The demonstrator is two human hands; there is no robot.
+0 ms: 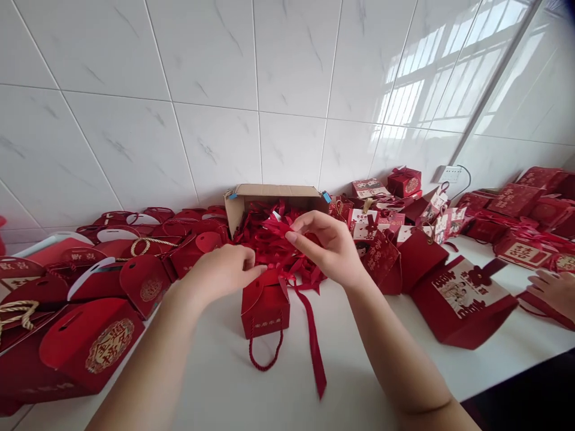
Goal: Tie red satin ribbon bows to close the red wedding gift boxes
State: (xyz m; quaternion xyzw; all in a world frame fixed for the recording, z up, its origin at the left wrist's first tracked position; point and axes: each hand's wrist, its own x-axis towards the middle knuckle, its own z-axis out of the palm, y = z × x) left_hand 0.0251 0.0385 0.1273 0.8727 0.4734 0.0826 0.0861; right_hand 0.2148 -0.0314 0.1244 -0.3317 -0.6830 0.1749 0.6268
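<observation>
A small red gift box [266,305] with gold lettering stands on the white table in front of me. Its twisted red cord handle [266,366] hangs towards me. My left hand [224,272] is closed at the box's upper left edge, and what lies between its fingertips is hidden. Thumb and fingers of my right hand [330,248] pinch a red ribbon [279,228] above and behind the box. A loose ribbon tail [314,344] trails from the box's top across the table. Just behind is an open cardboard carton [276,190] full of red ribbons.
Red gift boxes [108,344] with rope handles crowd the left. More boxes [371,224] stand back right, and a larger one with a printed picture [467,299] lies at right. Another person's hand [552,290] rests at the right edge. A power strip [448,174] sits by the tiled wall.
</observation>
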